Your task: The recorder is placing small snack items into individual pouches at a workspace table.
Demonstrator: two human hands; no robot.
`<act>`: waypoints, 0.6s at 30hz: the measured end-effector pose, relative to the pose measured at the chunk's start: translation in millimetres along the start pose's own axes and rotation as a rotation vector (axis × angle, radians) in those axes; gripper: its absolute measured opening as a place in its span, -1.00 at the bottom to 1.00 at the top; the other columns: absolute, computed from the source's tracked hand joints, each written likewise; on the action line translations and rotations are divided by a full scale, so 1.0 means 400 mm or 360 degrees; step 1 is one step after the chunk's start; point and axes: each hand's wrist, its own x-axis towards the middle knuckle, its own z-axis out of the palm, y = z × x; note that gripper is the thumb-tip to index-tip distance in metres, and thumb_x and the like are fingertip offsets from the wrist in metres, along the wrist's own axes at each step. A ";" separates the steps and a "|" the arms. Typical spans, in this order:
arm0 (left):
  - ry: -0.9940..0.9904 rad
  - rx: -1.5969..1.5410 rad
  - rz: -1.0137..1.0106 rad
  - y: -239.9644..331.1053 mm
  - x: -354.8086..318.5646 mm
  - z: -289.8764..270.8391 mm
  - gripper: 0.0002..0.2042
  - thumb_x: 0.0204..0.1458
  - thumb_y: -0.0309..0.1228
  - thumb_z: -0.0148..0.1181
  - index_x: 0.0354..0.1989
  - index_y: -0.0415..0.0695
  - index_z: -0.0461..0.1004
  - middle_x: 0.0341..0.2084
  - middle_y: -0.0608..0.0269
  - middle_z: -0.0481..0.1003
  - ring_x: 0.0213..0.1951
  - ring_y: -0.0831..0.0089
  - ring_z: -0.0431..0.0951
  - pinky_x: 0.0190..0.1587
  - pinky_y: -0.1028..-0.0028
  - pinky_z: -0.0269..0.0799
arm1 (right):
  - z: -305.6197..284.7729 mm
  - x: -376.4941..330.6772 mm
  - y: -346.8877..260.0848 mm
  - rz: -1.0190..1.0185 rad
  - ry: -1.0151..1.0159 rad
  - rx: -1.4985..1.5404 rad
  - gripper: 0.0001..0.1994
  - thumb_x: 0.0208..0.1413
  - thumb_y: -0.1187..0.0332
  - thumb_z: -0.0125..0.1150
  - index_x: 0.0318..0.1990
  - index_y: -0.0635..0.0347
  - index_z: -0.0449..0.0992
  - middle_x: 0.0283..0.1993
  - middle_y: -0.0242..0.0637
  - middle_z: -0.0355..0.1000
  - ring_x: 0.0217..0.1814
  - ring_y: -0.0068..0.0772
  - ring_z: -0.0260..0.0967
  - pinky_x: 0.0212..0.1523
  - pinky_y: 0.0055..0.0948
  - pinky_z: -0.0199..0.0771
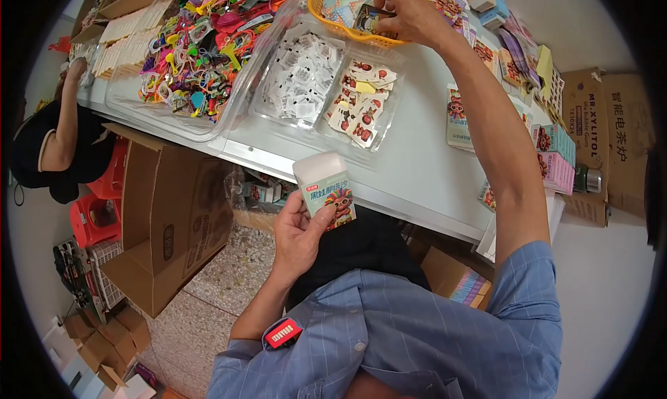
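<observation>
My left hand [295, 239] is closed around a small pale-green printed carton [326, 190] with a colourful cartoon figure, held in front of the table edge. The carton's top flap stands up, and its contents are not visible. Across the table, my right hand [417, 18] reaches over the rim of a yellow plastic basket [318, 15], its fingers pinching a dark, flat packet [370, 18]. Light-blue patterned packets [340, 1] lie in the basket too. Just below it, one clear tray [264, 110] holds small white sachets [300, 76], and beside that are cartoon sticker pieces [361, 107].
A big clear tub [233, 121] of colourful trinkets stands on the left of the table [424, 169]. Printed cartons [460, 121] sit at the right. Below the left edge is an open cardboard box [174, 211]. Another person [52, 138] works at the far left near red stools [97, 218].
</observation>
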 end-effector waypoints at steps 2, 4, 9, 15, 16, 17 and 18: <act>-0.0044 0.0041 0.0043 -0.003 0.004 0.002 -0.64 0.22 -0.55 0.22 0.16 -0.33 0.35 -0.04 0.11 0.57 -0.03 0.51 0.58 0.07 0.48 0.51 | 0.018 0.004 0.056 -0.0144 0.0070 -0.0046 -0.64 -0.03 0.40 0.35 -0.02 0.23 0.55 -0.19 0.01 0.57 -0.15 -0.06 0.55 -0.15 -0.22 0.54; -0.0036 0.0026 0.0056 -0.005 0.001 0.007 -0.65 0.22 -0.56 0.21 0.16 -0.33 0.35 -0.03 0.10 0.57 -0.03 0.50 0.58 0.07 0.47 0.51 | 0.027 -0.002 0.081 -0.0296 0.0133 -0.0092 -0.66 0.02 0.43 0.32 0.00 0.26 0.53 -0.20 -0.03 0.58 -0.18 -0.15 0.55 -0.17 -0.27 0.54; -0.0012 -0.0004 0.0079 -0.014 -0.008 0.011 -0.67 0.23 -0.57 0.20 0.14 -0.35 0.36 -0.03 0.06 0.57 -0.02 0.48 0.59 0.09 0.45 0.51 | 0.026 -0.002 0.095 -0.0092 -0.0076 0.0196 -0.56 0.11 0.24 0.36 0.14 0.09 0.49 -0.10 -0.10 0.55 -0.01 -0.09 0.53 0.04 -0.19 0.52; -0.0008 -0.0029 0.0140 -0.009 0.003 0.028 -0.69 0.22 -0.59 0.21 0.11 -0.35 0.37 -0.05 0.03 0.58 -0.03 0.46 0.60 0.07 0.45 0.53 | 0.072 0.024 0.079 -0.0614 0.0500 -0.0124 -0.52 0.04 0.27 0.41 0.15 0.04 0.50 0.05 -0.08 0.49 0.06 -0.08 0.47 0.11 -0.18 0.48; -0.0016 -0.0041 0.0142 -0.008 0.005 0.029 -0.69 0.21 -0.60 0.21 0.10 -0.36 0.37 -0.04 0.02 0.58 -0.03 0.45 0.60 0.07 0.45 0.53 | 0.078 0.035 0.070 -0.0612 0.0501 -0.0122 -0.52 0.04 0.27 0.41 0.15 0.04 0.50 0.05 -0.08 0.49 0.06 -0.08 0.47 0.11 -0.18 0.48; -0.0017 -0.0056 0.0147 -0.006 0.009 0.030 -0.69 0.21 -0.61 0.21 0.10 -0.36 0.37 -0.04 0.01 0.58 -0.02 0.45 0.60 0.08 0.45 0.53 | 0.087 0.053 0.064 -0.0523 0.0208 -0.0164 -0.49 0.02 0.28 0.42 0.17 0.05 0.48 0.03 -0.07 0.49 0.05 -0.08 0.47 0.09 -0.18 0.48; -0.0010 -0.0057 0.0148 -0.006 0.011 0.033 -0.69 0.21 -0.61 0.21 0.10 -0.36 0.37 -0.04 0.01 0.58 -0.02 0.45 0.60 0.08 0.45 0.53 | 0.094 0.065 0.061 -0.0431 -0.0087 -0.0207 -0.45 -0.01 0.30 0.42 0.19 0.05 0.45 0.00 -0.06 0.49 0.04 -0.08 0.47 0.07 -0.17 0.48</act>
